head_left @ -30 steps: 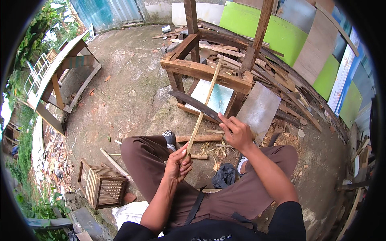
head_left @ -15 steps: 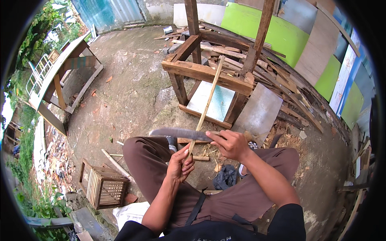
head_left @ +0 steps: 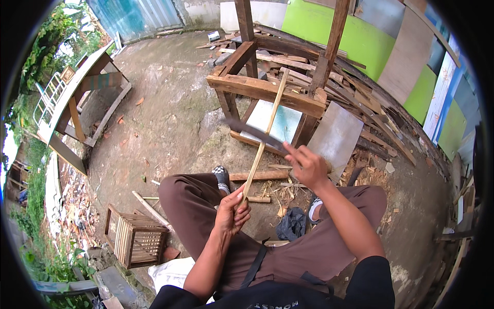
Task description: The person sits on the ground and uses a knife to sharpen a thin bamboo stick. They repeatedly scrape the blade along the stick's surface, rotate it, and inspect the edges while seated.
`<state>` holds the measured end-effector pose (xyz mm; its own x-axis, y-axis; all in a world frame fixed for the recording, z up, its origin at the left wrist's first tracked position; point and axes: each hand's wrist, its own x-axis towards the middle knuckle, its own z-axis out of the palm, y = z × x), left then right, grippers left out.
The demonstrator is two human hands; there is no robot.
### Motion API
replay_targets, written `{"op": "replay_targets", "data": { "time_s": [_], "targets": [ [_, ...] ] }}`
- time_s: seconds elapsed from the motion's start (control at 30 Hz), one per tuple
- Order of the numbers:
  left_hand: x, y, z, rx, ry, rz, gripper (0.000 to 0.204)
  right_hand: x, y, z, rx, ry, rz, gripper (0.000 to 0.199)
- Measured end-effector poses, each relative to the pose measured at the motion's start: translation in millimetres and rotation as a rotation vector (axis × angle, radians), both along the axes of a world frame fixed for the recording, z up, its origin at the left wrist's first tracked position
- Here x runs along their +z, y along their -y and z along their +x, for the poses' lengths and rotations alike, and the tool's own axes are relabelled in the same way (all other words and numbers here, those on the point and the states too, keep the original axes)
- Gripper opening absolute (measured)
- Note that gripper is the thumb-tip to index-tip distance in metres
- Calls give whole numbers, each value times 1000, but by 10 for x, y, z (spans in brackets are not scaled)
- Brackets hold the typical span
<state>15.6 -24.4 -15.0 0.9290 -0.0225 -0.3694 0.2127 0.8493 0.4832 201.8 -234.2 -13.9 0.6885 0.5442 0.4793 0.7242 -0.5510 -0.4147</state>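
Observation:
My left hand [head_left: 232, 212] is closed round the near end of a long, pale bamboo strip [head_left: 255, 166]. The strip slants up and away, its far end lying over the front rail of a wooden frame [head_left: 267, 92]. My right hand [head_left: 307, 166] grips the handle of a machete [head_left: 252, 131], most of the handle hidden by the fingers. Its dark blade points left and crosses the strip about midway along. Below the blade, a short wooden bar [head_left: 260, 175] lies on the ground between my legs.
Bamboo shavings [head_left: 272, 194] and a crumpled black plastic bag [head_left: 291, 224] lie between my feet. At left stand a slatted wooden cage [head_left: 137, 241] and a tilted table [head_left: 77, 110]. Scrap wood [head_left: 360, 98] is piled behind the frame, with a grey board [head_left: 333, 138] leaning at its right.
My right hand has carried the machete forward along the strip, away from my left hand. The left hand keeps its hold in nearly the same place.

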Motion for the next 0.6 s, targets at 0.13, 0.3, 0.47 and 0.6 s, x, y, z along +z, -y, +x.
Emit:
{"op": "replay_targets", "data": {
  "time_s": [0.13,0.3,0.47,0.6],
  "targets": [
    [-55,5,20,14,10,-39,52,85,-15,11,26,138,8,37],
    [12,-19,-34,-16,-22,1,51,-5,12,-31,306,277,-37,43],
    [-85,-2,-6,9,-14,-22,52,55,-18,44,-12,148,29,38],
    [-4,-45,-65,-15,-9,-2,52,50,0,-53,284,297,-48,42]
  ]
}}
